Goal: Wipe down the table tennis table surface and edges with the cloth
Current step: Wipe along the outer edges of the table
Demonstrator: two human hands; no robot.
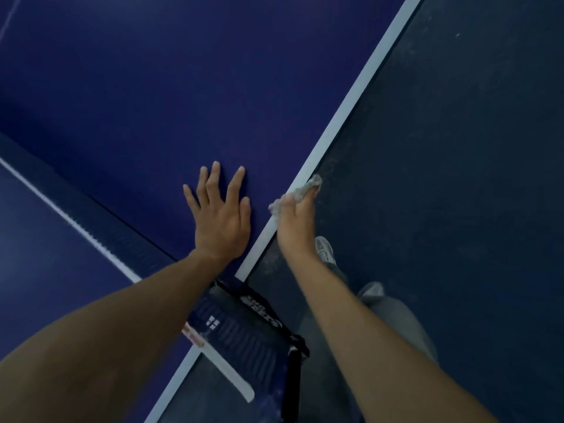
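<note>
The blue table tennis table fills the upper left, and its white side edge runs diagonally from the top right down to the middle. My left hand lies flat on the blue surface with fingers spread, just inside that edge. My right hand grips a crumpled whitish cloth and presses it against the outer side of the table's edge. Most of the cloth is hidden under the fingers.
The net with its white top band crosses the lower left, ending at a black net post and clamp below my arms. Dark floor lies to the right. My grey trousers and a light shoe show beside the table.
</note>
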